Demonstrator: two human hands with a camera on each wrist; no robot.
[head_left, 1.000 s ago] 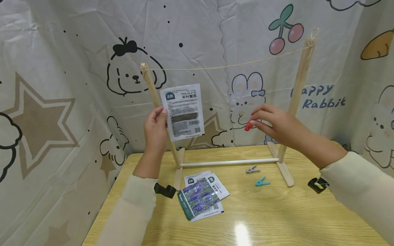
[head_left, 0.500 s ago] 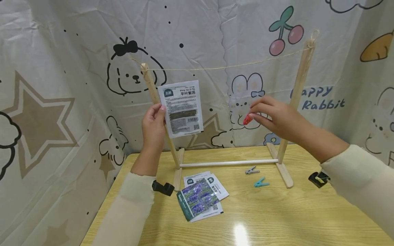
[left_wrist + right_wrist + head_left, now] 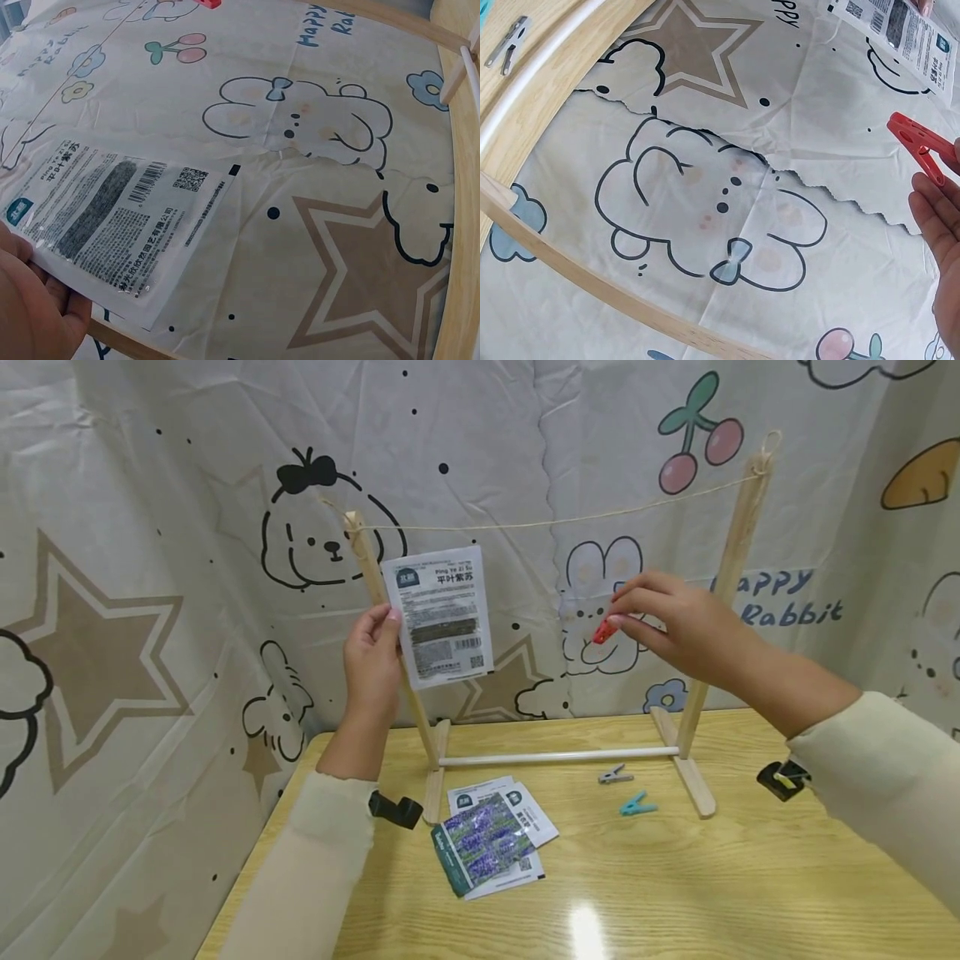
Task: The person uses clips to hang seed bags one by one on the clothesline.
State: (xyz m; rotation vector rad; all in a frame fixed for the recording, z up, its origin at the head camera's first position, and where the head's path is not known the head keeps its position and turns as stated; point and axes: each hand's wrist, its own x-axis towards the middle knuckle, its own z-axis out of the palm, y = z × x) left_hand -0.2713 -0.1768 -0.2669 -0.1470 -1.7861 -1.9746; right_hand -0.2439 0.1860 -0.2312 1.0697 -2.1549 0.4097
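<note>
My left hand [image 3: 372, 652] pinches the left edge of a white seed packet [image 3: 439, 615], lifted just under the string [image 3: 555, 519] of a small wooden drying rack [image 3: 731, 578]. The packet's printed back [image 3: 112, 221] fills the lower left of the left wrist view, with my left hand [image 3: 34, 311] below it. To the right, my right hand [image 3: 667, 625] pinches a red clothespin [image 3: 603, 630] level with the packet, below the string. In the right wrist view the red clothespin [image 3: 922, 146] sticks out from my right hand [image 3: 941, 240].
On the wooden table [image 3: 675, 877] lie a pile of seed packets [image 3: 491, 839], a grey clothespin [image 3: 615, 774] and a teal clothespin [image 3: 637, 805]. The rack's white crossbar [image 3: 558, 757] sits low at the back. A cartoon-print cloth [image 3: 150, 568] hangs behind and at the left.
Both hands have risen. The packet has moved up toward the string, and the red clothespin has come up with the right hand.
</note>
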